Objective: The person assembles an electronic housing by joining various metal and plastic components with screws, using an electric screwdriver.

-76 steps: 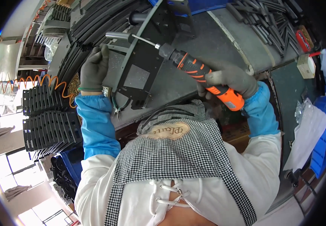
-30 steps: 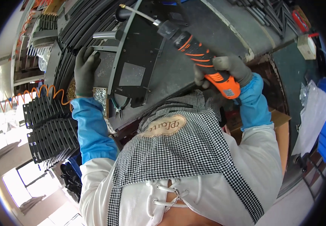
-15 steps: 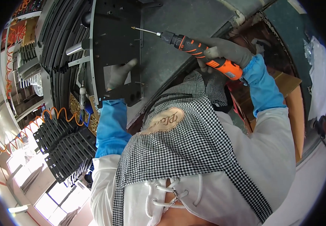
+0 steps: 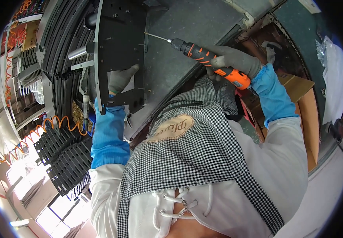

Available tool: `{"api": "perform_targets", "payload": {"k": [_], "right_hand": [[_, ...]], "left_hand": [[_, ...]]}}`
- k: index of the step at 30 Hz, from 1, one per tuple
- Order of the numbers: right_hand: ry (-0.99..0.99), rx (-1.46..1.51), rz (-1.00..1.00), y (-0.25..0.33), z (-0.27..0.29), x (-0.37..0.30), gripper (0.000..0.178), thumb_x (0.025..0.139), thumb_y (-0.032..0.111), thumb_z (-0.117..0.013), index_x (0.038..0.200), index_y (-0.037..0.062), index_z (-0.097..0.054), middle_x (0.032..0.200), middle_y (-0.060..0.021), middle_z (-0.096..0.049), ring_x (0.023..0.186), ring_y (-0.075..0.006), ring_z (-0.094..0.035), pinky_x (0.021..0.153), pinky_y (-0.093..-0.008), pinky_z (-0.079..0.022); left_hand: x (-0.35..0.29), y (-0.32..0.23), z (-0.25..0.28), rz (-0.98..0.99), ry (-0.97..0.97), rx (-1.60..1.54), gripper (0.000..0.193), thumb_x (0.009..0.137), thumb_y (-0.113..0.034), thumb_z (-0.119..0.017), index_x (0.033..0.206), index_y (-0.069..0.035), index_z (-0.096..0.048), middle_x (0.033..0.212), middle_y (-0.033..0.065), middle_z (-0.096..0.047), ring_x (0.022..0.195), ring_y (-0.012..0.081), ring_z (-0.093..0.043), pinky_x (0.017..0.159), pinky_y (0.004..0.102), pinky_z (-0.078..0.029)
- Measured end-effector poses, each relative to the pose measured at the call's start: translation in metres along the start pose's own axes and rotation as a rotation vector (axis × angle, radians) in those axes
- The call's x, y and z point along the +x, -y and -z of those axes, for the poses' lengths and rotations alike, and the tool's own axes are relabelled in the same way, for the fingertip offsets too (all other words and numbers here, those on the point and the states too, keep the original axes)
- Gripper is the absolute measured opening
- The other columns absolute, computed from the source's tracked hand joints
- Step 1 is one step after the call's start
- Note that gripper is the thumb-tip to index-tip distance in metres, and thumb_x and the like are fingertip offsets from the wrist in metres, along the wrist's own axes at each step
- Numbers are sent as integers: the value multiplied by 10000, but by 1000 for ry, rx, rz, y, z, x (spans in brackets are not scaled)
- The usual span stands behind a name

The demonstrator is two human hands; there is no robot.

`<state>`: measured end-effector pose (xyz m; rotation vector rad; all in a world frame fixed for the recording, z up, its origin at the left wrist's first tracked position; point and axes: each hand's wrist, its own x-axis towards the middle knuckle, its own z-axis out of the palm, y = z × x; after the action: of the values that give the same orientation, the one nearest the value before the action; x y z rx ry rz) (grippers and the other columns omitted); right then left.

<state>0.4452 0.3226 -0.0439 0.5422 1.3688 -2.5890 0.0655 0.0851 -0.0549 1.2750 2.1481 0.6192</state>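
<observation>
My right hand [image 4: 238, 61], in a grey glove, is wrapped round an orange and black power screwdriver [image 4: 203, 55]. Its long thin bit points left, the tip beside the right edge of a black metal panel [image 4: 122, 43]; whether they touch I cannot tell. The panel stands on edge and has holes, small studs and a rectangular cutout. At that cutout is my left hand [image 4: 120, 80], also gloved. Its thumb lies over the panel's face by the upper rim of the cutout, while the other fingers are mostly hidden behind the panel.
A dark green worktop [image 4: 179, 20] lies beneath. On the left are stacked black metal strips [image 4: 60, 35], slotted black parts [image 4: 70, 158], an orange coiled hose [image 4: 66, 121] and a bin of small brass-coloured pieces [image 4: 77, 113]. An open cardboard box [image 4: 308, 123] stands at the right.
My left hand has shifted left and slightly down at the cutout, and its forearm has moved left. The screwdriver has moved slightly right and down, with its bit tip now nearer the panel's right edge.
</observation>
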Motion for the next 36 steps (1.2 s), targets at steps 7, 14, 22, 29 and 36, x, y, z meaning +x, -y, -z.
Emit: {"api": "perform_targets", "payload": {"k": [7, 14, 22, 29, 36], "right_hand": [[38, 4, -4, 2, 0, 7, 853, 874, 305, -692, 1605, 82, -312, 1003, -114, -664, 879, -197, -691, 730, -339, -616], [49, 20, -4, -7, 7, 14, 851, 878, 329, -704, 1600, 81, -327, 1028, -109, -644, 902, -186, -674, 739, -334, -613], [-44, -6, 35, 2, 0, 7, 871, 835, 324, -673, 1582, 22, -346, 987, -133, -661, 863, -195, -678, 733, -330, -591], [49, -93, -39, -4, 2, 11, 838, 822, 291, -667, 1561, 14, -386, 929, -101, -663, 816, -180, -669, 710, -327, -583], [89, -197, -156, -18, 10, 24, 836, 820, 224, -668, 1570, 9, -367, 953, -93, -668, 781, -151, -659, 679, -308, -571]], "left_hand": [[-13, -94, 60, 245, 186, -56, 396, 871, -271, -806, 1186, -47, -719, 1106, 130, -740, 984, 241, -700, 847, 370, -565], [8, -29, 120, 132, 467, 272, 430, 886, -350, -765, 1206, -66, -719, 1067, 152, -746, 947, 242, -722, 861, 363, -567], [4, 54, 135, 106, -208, -306, 409, 936, -103, -685, 1322, 20, -625, 1277, 115, -683, 1145, 210, -651, 994, 332, -513], [44, 113, 146, 125, -242, -779, 289, 1029, -142, -596, 1283, -5, -605, 1204, 113, -688, 1107, 222, -671, 977, 376, -572], [36, 70, 124, -4, -115, -977, 306, 1049, -153, -493, 1272, 14, -621, 1124, 137, -712, 980, 232, -720, 870, 361, -625]]}}
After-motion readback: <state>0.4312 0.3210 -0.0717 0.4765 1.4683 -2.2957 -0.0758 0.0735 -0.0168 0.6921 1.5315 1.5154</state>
